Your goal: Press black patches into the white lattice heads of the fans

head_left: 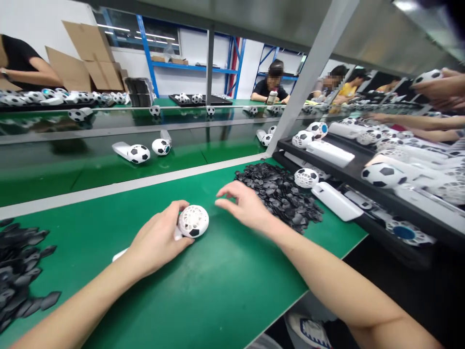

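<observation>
On my feed I've got a panel heap (20, 276) on the bench (218, 286) left of the football piece (193, 221), a second heap (279, 196) to its right. Conveyor (203, 140) runs behind it, tray (337, 176) farther right.

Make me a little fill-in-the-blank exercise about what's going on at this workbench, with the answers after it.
1. The person's own hand around the white round-headed part is the ____ one.
2. Beside the other hand lies a heap of loose pieces, colored ____.
3. The tabletop beneath both hands is colored ____.
4. The brown containers at the upper left are cardboard ____.

Missing words: left; black; green; boxes.
</observation>
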A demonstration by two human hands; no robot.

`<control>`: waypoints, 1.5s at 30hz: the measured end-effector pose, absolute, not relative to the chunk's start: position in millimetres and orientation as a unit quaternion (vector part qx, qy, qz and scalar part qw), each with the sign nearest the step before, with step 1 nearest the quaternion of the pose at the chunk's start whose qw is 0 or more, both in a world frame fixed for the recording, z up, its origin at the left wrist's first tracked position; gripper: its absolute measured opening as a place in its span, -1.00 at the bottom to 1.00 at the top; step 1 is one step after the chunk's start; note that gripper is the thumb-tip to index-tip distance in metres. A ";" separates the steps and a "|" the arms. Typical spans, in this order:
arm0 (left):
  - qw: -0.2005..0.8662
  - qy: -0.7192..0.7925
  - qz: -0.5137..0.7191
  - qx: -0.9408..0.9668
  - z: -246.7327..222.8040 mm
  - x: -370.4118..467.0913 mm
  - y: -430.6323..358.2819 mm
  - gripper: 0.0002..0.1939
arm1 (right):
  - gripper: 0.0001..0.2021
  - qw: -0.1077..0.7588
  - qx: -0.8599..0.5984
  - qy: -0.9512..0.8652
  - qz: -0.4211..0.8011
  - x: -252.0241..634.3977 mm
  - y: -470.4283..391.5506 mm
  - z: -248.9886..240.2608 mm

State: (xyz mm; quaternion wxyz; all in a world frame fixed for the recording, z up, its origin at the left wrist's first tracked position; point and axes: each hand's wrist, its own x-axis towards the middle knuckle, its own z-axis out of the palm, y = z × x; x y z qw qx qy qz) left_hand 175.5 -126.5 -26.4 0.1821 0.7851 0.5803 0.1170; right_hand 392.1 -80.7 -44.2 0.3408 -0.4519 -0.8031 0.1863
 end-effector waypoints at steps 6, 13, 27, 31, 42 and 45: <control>0.116 0.502 0.134 0.846 -27.3 167.6 -120.2 -0.47 | -0.92 0.167 -0.601 -0.782 -0.013 424.8 -56.1 -49.5; 0.116 0.466 0.150 0.864 -36.1 164.4 -117.4 -0.39 | -0.88 0.158 -0.568 -0.807 -0.040 419.4 -59.3 -47.7; 0.163 0.476 0.136 0.854 -33.6 169.7 -122.1 -0.29 | -0.87 0.350 -0.379 -0.837 0.182 399.4 -90.4 -42.4; 0.164 0.504 0.152 0.834 -34.0 175.3 -124.2 -0.25 | -0.90 0.381 -0.331 -0.840 0.198 394.0 -99.8 -39.4; 0.161 0.516 0.173 0.824 -36.9 177.3 -125.0 -0.25 | -0.90 0.348 -0.263 -0.862 0.257 370.5 -110.7 -37.0; 0.169 0.520 0.182 0.817 -35.2 178.9 -125.7 -0.32 | -0.96 0.364 -0.291 -0.835 0.292 368.1 -109.3 -38.4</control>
